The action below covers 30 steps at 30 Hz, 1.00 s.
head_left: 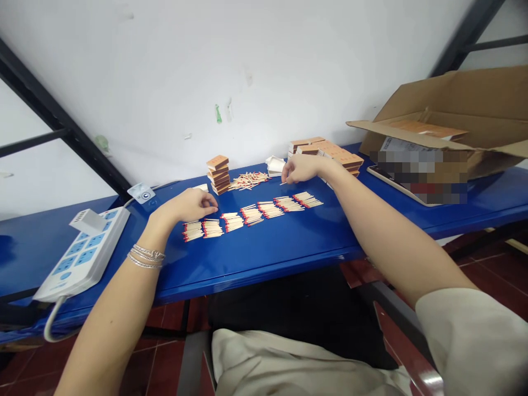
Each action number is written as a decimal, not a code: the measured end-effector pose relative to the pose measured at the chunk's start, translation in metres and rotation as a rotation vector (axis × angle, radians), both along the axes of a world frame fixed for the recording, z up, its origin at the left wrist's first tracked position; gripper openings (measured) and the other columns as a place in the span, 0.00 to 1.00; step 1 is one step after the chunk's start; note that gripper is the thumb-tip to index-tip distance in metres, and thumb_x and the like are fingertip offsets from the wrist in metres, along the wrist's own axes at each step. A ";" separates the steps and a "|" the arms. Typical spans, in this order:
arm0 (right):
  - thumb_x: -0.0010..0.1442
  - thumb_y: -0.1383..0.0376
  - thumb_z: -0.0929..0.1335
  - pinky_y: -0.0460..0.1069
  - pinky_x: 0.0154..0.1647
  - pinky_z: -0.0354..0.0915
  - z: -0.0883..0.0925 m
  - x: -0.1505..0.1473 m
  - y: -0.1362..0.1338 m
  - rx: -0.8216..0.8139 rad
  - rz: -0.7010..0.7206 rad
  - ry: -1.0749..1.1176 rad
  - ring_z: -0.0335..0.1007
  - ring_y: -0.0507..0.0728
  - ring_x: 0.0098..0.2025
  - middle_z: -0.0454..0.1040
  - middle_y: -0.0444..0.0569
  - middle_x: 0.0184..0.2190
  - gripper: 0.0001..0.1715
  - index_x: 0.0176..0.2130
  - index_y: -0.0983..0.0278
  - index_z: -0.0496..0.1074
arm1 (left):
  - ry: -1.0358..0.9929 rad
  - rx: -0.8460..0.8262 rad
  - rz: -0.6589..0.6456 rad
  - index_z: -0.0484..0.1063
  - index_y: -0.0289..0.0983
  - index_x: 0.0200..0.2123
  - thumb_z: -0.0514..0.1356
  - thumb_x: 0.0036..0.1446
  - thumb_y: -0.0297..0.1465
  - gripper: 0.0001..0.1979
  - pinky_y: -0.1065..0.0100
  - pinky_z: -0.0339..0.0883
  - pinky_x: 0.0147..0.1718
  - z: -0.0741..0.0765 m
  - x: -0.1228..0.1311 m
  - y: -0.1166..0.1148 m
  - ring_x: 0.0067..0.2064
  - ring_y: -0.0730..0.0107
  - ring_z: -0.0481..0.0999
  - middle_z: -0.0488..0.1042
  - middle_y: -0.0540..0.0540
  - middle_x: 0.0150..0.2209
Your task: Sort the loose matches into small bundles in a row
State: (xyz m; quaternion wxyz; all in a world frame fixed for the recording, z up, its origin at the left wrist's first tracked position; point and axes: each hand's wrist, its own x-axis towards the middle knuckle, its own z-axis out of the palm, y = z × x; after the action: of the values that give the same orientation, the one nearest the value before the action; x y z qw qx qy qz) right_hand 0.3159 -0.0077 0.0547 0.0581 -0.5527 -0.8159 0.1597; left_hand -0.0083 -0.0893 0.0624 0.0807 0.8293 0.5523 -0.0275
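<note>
Seven small bundles of red-tipped matches (233,221) lie in a slanting row on the blue table. My left hand (193,204) hovers just behind the left end of the row, thumb and fingers pinched together; a tiny red spot shows at the fingertips, but what they hold is unclear. Behind the row, my right hand (303,168) is closed, fingertips down near the table, with a thin pale match end showing under them. A loose heap of matches (249,181) lies between the hands. Beside it stand a stack of matchboxes (219,175) and white inner trays (275,165), partly behind my right hand.
More stacked matchboxes (340,153) stand against the wall, behind my right hand. An open cardboard box (457,99) and a phone-like flat device (400,186) are at the right. To the left lies a white power strip (88,250) with a plug and cable.
</note>
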 end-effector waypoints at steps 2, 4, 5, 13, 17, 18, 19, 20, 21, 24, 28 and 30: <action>0.48 0.64 0.73 0.48 0.31 0.66 0.000 0.000 0.001 0.009 0.006 -0.024 0.74 0.57 0.33 0.80 0.50 0.31 0.12 0.35 0.64 0.81 | -0.001 -0.001 -0.002 0.79 0.38 0.42 0.56 0.53 0.40 0.19 0.67 0.67 0.36 0.000 0.000 0.000 0.36 0.64 0.77 0.81 0.46 0.37; 0.48 0.63 0.73 0.49 0.32 0.66 0.000 0.001 0.001 0.020 0.001 -0.055 0.74 0.58 0.34 0.80 0.51 0.31 0.11 0.34 0.65 0.81 | -0.007 -0.004 0.000 0.79 0.38 0.42 0.56 0.53 0.40 0.19 0.66 0.67 0.36 0.000 0.001 0.000 0.36 0.64 0.77 0.81 0.45 0.37; 0.47 0.63 0.74 0.49 0.31 0.66 0.000 0.001 0.001 0.023 -0.002 -0.080 0.74 0.59 0.34 0.80 0.51 0.30 0.11 0.33 0.65 0.81 | -0.009 -0.006 0.003 0.79 0.38 0.42 0.56 0.53 0.40 0.19 0.66 0.67 0.36 0.001 0.001 0.000 0.36 0.64 0.77 0.81 0.45 0.37; 0.44 0.65 0.74 0.51 0.31 0.66 0.002 -0.003 -0.007 0.034 -0.012 -0.226 0.74 0.61 0.33 0.79 0.50 0.30 0.11 0.32 0.63 0.81 | 0.001 -0.004 0.003 0.79 0.38 0.42 0.57 0.53 0.40 0.18 0.67 0.67 0.36 0.001 0.001 0.000 0.36 0.64 0.77 0.81 0.46 0.37; 0.44 0.67 0.74 0.50 0.32 0.66 -0.003 -0.006 -0.004 0.003 0.028 -0.225 0.75 0.60 0.34 0.79 0.49 0.30 0.10 0.32 0.62 0.81 | -0.008 -0.012 0.008 0.79 0.38 0.43 0.57 0.53 0.40 0.19 0.68 0.67 0.35 0.000 0.001 0.001 0.36 0.64 0.78 0.81 0.46 0.37; 0.44 0.67 0.74 0.50 0.32 0.67 -0.004 -0.007 -0.002 -0.010 0.034 -0.231 0.75 0.59 0.35 0.80 0.48 0.31 0.12 0.33 0.62 0.81 | -0.009 -0.010 0.006 0.79 0.38 0.42 0.57 0.53 0.40 0.19 0.68 0.67 0.35 0.000 0.000 0.001 0.36 0.64 0.78 0.81 0.46 0.37; 0.44 0.67 0.74 0.50 0.33 0.67 -0.005 -0.007 0.000 -0.021 0.036 -0.234 0.75 0.59 0.36 0.80 0.48 0.33 0.13 0.34 0.62 0.81 | -0.009 -0.008 0.004 0.79 0.38 0.42 0.57 0.53 0.40 0.18 0.68 0.67 0.35 0.000 0.000 0.002 0.36 0.65 0.77 0.81 0.46 0.37; 0.44 0.67 0.74 0.49 0.35 0.67 -0.006 -0.006 0.002 -0.034 0.036 -0.236 0.75 0.59 0.36 0.80 0.48 0.34 0.14 0.35 0.62 0.81 | -0.008 -0.006 0.001 0.79 0.38 0.42 0.56 0.53 0.40 0.18 0.68 0.67 0.35 -0.001 0.000 0.002 0.36 0.65 0.77 0.81 0.46 0.37; 0.44 0.67 0.74 0.49 0.35 0.67 -0.007 -0.006 0.003 -0.047 0.034 -0.235 0.76 0.59 0.37 0.80 0.48 0.35 0.15 0.36 0.62 0.81 | -0.007 -0.004 -0.001 0.78 0.38 0.42 0.56 0.53 0.40 0.18 0.68 0.67 0.35 -0.001 0.000 0.002 0.36 0.65 0.77 0.81 0.46 0.37; 0.44 0.68 0.74 0.49 0.34 0.67 -0.005 -0.004 0.002 -0.074 0.024 -0.235 0.75 0.59 0.37 0.80 0.47 0.35 0.15 0.36 0.61 0.81 | -0.013 -0.003 -0.006 0.78 0.38 0.42 0.56 0.53 0.40 0.18 0.68 0.67 0.35 -0.002 -0.001 0.003 0.35 0.65 0.77 0.81 0.46 0.36; 0.44 0.68 0.75 0.48 0.30 0.66 0.000 -0.001 -0.003 -0.056 0.014 -0.268 0.75 0.59 0.36 0.80 0.48 0.33 0.13 0.35 0.62 0.81 | -0.027 -0.003 0.000 0.79 0.38 0.42 0.57 0.53 0.40 0.18 0.67 0.67 0.35 -0.003 -0.002 0.004 0.34 0.65 0.77 0.81 0.46 0.35; 0.44 0.65 0.76 0.48 0.29 0.66 0.001 0.001 -0.004 -0.051 0.017 -0.285 0.75 0.59 0.35 0.80 0.48 0.33 0.13 0.35 0.62 0.81 | -0.031 -0.005 -0.004 0.79 0.38 0.41 0.57 0.53 0.40 0.18 0.67 0.67 0.34 -0.004 -0.002 0.004 0.34 0.65 0.77 0.81 0.46 0.35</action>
State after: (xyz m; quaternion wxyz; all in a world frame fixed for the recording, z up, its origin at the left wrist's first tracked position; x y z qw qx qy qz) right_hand 0.3171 -0.0118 0.0562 -0.0739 -0.5641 -0.8162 0.1007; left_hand -0.0107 -0.0853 0.0586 0.0914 0.8305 0.5493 -0.0161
